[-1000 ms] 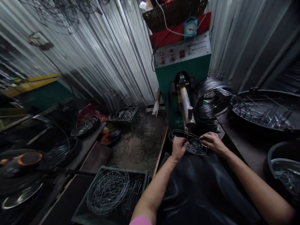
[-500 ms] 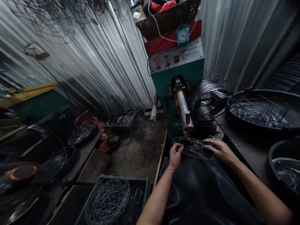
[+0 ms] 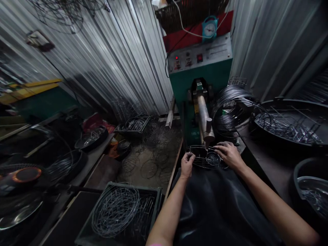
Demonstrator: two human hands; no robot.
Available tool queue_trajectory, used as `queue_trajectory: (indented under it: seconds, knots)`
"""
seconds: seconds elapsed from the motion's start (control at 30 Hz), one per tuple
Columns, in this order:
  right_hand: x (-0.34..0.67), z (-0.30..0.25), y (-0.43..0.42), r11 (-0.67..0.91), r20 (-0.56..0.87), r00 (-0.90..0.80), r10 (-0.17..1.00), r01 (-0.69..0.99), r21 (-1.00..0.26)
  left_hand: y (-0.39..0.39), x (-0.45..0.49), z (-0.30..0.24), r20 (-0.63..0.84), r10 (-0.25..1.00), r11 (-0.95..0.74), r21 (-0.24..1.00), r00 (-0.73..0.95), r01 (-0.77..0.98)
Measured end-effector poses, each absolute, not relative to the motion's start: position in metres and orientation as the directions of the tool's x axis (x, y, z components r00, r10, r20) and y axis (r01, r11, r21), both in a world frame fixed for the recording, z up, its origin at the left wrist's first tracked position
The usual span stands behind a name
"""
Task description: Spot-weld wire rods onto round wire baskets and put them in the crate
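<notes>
A round wire frame is held over my dark apron, just below the metal electrode arm of a green spot welder. My left hand pinches its left edge between thumb and fingers. At the frame's upper right, my right hand has its fingers closed on the wire. The electrode's pointed tip comes down at the frame's far rim; whether they touch I cannot tell. A small bowl of wire pieces shows through the frame.
To the right are a coil of wire, a wide black pan of bent wire pieces and a dark tub. At lower left, a green crate holds wire rings. Loose wire circles lie on the floor.
My right hand has shifted left along the wire frame, and the frame sits flatter under the electrode. The left hand keeps its pinch. The whole view has tilted down slightly.
</notes>
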State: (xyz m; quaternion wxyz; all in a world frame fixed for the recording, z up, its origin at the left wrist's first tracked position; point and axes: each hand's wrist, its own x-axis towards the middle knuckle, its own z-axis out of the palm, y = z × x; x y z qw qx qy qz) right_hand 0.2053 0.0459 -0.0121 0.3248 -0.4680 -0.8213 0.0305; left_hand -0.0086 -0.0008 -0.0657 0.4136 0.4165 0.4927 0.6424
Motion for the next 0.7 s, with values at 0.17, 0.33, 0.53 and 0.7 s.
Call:
queue_trajectory:
  seconds: [0.17,0.33,0.53,0.7]
  knots:
    - [0.205,-0.011,0.049,0.574,0.496,-0.38,0.78,0.751,-0.327,0.003,-0.011,-0.068,0.076,0.965,-0.132,0.969,-0.252,-0.209]
    - [0.206,-0.007,0.048,0.586,0.501,-0.392,0.772,0.743,-0.323,0.004,-0.012,-0.064,0.043,0.977,-0.097,0.962,-0.209,-0.257]
    - [0.2,0.002,0.046,0.586,0.457,-0.406,0.791,0.717,-0.377,0.014,-0.023,-0.057,0.045,0.992,-0.074,0.963,-0.115,-0.259]
    - [0.21,-0.001,0.021,0.48,0.425,-0.26,0.867,0.661,-0.577,0.008,-0.037,-0.057,0.074,0.976,-0.104,0.984,-0.204,-0.144]
